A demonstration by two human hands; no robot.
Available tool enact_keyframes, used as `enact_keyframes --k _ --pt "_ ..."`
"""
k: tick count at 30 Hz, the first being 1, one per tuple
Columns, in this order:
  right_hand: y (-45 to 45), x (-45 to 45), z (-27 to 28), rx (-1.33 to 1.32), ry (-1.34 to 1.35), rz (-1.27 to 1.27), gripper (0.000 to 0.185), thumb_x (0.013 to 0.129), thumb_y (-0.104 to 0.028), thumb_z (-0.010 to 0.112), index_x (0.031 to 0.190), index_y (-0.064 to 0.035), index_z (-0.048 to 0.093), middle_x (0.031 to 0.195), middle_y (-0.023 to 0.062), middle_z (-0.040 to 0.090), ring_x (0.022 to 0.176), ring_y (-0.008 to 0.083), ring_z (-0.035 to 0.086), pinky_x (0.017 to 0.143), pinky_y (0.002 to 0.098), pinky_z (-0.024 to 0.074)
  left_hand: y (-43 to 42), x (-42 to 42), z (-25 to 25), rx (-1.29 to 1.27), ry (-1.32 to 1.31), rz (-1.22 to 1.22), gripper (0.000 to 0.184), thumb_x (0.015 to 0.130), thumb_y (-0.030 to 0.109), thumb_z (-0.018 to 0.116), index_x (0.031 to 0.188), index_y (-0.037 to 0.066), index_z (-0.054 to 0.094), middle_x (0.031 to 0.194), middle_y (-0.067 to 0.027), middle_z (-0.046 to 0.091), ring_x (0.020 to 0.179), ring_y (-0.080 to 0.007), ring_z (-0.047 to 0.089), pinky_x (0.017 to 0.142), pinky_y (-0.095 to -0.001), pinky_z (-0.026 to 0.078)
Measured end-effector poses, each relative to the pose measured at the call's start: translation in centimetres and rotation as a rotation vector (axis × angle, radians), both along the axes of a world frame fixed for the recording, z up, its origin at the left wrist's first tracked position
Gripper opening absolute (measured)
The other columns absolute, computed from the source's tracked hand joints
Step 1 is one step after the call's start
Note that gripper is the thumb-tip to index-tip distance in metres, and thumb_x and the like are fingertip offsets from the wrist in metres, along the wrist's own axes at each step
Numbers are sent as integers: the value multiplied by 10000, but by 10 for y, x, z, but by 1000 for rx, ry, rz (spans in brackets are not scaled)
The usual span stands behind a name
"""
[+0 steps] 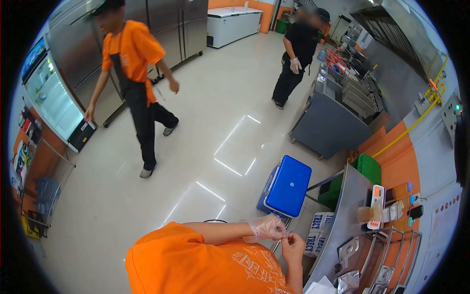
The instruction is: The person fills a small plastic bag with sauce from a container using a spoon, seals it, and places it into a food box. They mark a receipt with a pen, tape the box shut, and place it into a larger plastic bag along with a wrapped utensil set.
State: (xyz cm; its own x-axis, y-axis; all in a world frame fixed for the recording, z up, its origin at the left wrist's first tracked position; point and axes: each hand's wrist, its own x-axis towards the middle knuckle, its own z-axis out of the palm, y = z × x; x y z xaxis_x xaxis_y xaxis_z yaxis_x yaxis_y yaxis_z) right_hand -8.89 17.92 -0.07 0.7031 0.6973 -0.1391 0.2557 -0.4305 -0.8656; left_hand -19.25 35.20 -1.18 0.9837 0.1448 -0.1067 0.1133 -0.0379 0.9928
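My left hand (268, 228) wears a clear plastic glove, loose and wrinkled at the wrist. Its fingers are bent and pressed together, and what lies between them, if anything, is too small to make out. My bare right hand (293, 246) meets it at the fingertips, thumb and fingers pinched at the end of the glove (259, 229). Both hands are in front of my orange shirt (196, 259), beside the steel counter (353, 188). Just beyond them a blue cooler box (289, 186) stands on the floor.
White packs (316, 232) sit below the counter. A scale (376, 203), bottles and a wire rack (391, 240) are on it. A green bin (368, 167) stands behind. One person in orange (132, 59) strides at left; another in black (296, 54) stands near the fryer station (328, 117).
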Motion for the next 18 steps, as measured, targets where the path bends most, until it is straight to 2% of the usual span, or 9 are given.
enact_keyframes --k 2,3,5,6,8,10,13,16,18 --pt "2 2 0 -23 -256 114 153 894 -96 688 828 41 683 690 105 664 607 146 621 581 320 483 -1 4 -9 -19 -70 53 170 841 148 696 834 -4 774 680 -81 705 640 -130 655 608 -307 527" --pt "3 3 2 -27 -253 96 153 894 -96 688 828 41 683 690 105 664 607 146 621 581 320 483 0 5 -7 -22 -68 35 170 841 148 696 834 -4 774 680 -81 705 640 -130 655 608 -307 527" --pt "5 2 7 -18 -304 160 162 878 -116 667 831 38 680 690 174 643 611 257 643 588 376 488 4 5 -1 35 -73 42 179 836 165 698 850 3 772 689 -95 715 659 -139 682 610 -317 534" --pt "6 2 8 -23 -296 130 162 878 -116 667 831 38 680 690 174 643 611 257 643 588 376 488 2 5 -3 32 -66 12 179 836 165 698 850 3 772 689 -95 715 659 -139 682 610 -317 534" --pt "5 4 6 0 -385 188 166 854 -138 672 836 27 680 720 202 639 650 348 647 599 417 490 0 11 -13 -5 -33 103 184 835 169 682 854 9 772 687 -112 717 661 -151 696 611 -325 540" --pt "4 5 9 -48 -410 144 175 850 -153 683 840 22 675 733 201 639 673 370 646 609 435 495 0 18 -22 -13 8 10 170 837 178 754 891 19 776 744 -102 735 707 -141 699 638 -322 544" --pt "1 5 0 -94 -432 124 215 849 -208 710 831 -1 652 770 195 654 718 410 649 639 479 509 -2 17 -5 -273 139 47 213 874 89 817 1041 -27 752 938 -108 744 893 -176 688 824 -315 553" --pt "0 1 2 -75 -438 104 221 845 -222 721 841 -14 647 788 185 665 734 417 654 651 489 520 -2 22 6 -400 283 82 180 881 55 791 1020 -52 750 920 -120 745 881 -182 696 832 -308 552" --pt "-3 1 4 -66 -432 18 197 839 -196 717 862 -9 660 783 181 662 728 406 654 645 472 523 -3 27 -24 -328 277 -4 145 881 14 765 997 -71 746 926 -133 748 872 -193 704 835 -311 568"
